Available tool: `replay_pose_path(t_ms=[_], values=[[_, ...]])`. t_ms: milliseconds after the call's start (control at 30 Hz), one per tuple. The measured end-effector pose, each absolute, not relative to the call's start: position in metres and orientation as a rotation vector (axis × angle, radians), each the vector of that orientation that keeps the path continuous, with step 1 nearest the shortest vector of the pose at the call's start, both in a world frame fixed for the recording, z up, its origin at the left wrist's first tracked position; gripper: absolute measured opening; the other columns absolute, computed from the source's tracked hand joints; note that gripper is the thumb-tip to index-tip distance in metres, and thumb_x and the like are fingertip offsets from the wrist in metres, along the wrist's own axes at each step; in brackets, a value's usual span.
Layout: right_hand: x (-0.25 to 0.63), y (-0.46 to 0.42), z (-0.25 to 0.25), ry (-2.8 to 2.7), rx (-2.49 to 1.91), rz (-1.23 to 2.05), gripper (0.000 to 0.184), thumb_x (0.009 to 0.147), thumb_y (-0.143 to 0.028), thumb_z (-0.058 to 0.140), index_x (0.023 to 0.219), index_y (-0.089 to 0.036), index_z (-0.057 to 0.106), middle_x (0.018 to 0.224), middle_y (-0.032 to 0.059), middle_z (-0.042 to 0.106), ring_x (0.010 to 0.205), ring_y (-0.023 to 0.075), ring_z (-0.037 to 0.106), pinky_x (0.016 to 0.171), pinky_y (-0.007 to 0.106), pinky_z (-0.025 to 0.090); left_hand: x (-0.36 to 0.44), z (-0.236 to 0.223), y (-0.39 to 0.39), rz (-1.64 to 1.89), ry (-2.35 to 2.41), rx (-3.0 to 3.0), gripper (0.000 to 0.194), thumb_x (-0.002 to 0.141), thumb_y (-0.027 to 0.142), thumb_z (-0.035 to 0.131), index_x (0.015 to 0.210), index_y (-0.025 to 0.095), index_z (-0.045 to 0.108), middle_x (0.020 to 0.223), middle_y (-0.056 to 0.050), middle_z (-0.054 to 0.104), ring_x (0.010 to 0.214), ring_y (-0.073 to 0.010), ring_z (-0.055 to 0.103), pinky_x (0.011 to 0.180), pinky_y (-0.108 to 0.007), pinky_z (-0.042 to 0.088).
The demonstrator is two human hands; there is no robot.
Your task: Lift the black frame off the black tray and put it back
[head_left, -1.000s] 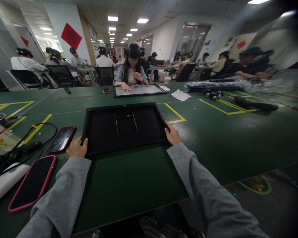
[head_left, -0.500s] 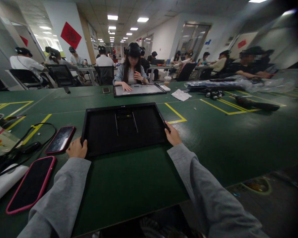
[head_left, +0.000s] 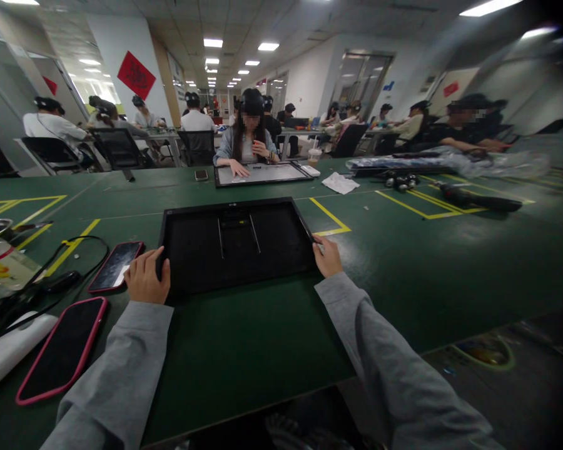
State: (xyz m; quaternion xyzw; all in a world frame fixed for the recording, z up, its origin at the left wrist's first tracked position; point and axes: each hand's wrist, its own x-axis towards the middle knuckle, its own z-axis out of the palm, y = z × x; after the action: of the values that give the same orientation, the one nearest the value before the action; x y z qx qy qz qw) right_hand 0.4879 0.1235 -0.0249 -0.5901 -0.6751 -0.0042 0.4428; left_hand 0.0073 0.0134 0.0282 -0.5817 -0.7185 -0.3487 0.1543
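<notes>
Black shell (head_left: 197,259), recess up, on the green tabletop (head_left: 244,350). Right hand (head_left: 327,256): grip closed on its right edge. Left hand (head_left: 147,276): grip partly open around the left edge, can't tell if clamped. Tight on the left: far phone (head_left: 117,267) right beside that hand, near phone (head_left: 62,351) by the sleeve. Wide tabletop to the right, decent strip to the near edge. Yellow tape (head_left: 332,219) just off the far right corner; co-worker's panel (head_left: 263,174) beyond.

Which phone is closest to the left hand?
The flat pink-edged phone with pale glare, beside the left hand. The plain black-screened pink-edged phone lies lower in view; the small dark phone lies farthest.
</notes>
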Motion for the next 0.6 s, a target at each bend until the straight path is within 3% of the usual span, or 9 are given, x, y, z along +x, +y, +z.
replay_pose_path(t_ms=[267, 433, 600], values=[[0.487, 0.123, -0.031, -1.689, -1.473, 0.009, 0.042, 0.085, -0.026, 0.046, 0.123, -0.015, 0.06, 0.117, 0.0133, 0.066, 0.104, 0.0262, 0.059, 0.098, 0.049, 0.044, 0.006, 0.029, 0.012, -0.889, -2.141, -1.686, 0.046, 0.091, 0.042, 0.042, 0.128, 0.019, 0.057, 0.134, -0.011, 0.055, 0.124, -0.032, 0.042, 0.101, -0.049, 0.028], [0.486, 0.124, -0.032, -1.728, -1.49, -0.007, 0.046, 0.082, -0.023, 0.047, 0.126, -0.016, 0.058, 0.121, 0.0129, 0.065, 0.107, 0.0281, 0.058, 0.098, 0.051, 0.043, -0.01, 0.008, 0.021, -0.768, -2.354, -1.599, 0.069, 0.088, 0.05, 0.046, 0.143, 0.009, 0.039, 0.144, -0.021, 0.043, 0.13, -0.0375, 0.037, 0.101, -0.056, 0.031], [0.487, 0.125, -0.031, -1.72, -1.514, 0.018, 0.049, 0.08, -0.019, 0.046, 0.128, -0.018, 0.058, 0.119, 0.0118, 0.065, 0.108, 0.0278, 0.057, 0.098, 0.05, 0.044, -0.022, -0.005, 0.031, -0.762, -2.454, -1.66, 0.067, 0.091, 0.046, 0.04, 0.145, 0.008, 0.036, 0.135, -0.02, 0.052, 0.122, -0.0321, 0.05, 0.097, -0.046, 0.043]])
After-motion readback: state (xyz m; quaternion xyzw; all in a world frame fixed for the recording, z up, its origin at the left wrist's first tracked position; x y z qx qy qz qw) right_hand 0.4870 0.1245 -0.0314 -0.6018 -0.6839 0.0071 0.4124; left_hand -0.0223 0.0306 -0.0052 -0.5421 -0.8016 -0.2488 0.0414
